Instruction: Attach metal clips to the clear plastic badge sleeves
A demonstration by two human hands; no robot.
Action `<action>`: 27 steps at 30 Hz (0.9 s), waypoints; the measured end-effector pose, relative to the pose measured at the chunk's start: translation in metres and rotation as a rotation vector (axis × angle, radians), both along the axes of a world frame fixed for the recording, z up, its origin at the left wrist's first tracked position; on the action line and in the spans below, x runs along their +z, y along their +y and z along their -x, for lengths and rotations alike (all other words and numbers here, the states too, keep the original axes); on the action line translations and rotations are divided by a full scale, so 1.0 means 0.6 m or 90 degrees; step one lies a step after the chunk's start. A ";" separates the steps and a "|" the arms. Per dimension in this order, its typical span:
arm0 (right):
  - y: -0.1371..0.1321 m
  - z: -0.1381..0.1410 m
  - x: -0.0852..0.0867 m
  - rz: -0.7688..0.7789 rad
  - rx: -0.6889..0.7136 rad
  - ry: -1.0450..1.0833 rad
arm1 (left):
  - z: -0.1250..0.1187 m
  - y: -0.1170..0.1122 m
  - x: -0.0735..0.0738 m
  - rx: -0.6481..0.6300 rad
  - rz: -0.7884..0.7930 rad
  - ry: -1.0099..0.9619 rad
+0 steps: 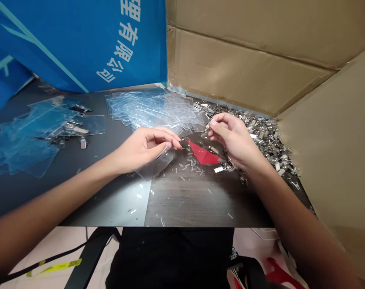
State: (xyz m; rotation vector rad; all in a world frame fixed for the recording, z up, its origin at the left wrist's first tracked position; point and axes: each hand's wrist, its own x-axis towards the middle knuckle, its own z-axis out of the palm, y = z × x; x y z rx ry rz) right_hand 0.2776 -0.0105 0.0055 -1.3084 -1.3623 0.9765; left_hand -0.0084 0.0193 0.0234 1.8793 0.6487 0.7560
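My left hand (144,146) is closed in a pinch on a clear plastic badge sleeve (156,165), which hangs down under the fingers just above the dark table (182,200). My right hand (232,136) is closed too, its thumb and fingers pinching a small metal clip (207,125) at the fingertips. The two hands are a short way apart. Between them on the table lies a red piece of paper or plastic (204,154).
A stack of clear sleeves (152,108) lies behind the hands. A heap of metal clips (266,138) spreads at the right by the cardboard walls (245,68). Sleeves with clips attached (40,132) lie at the left. A blue panel (80,40) stands behind.
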 end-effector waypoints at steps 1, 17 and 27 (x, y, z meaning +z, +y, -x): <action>0.001 -0.007 -0.002 0.001 -0.042 -0.074 | 0.000 0.000 0.000 0.003 0.009 0.000; -0.043 0.060 0.012 -0.151 0.135 -0.100 | -0.008 -0.007 -0.021 -0.044 0.275 -0.067; -0.045 0.073 -0.001 -0.204 0.005 0.058 | -0.015 -0.016 -0.014 -0.063 0.469 -0.154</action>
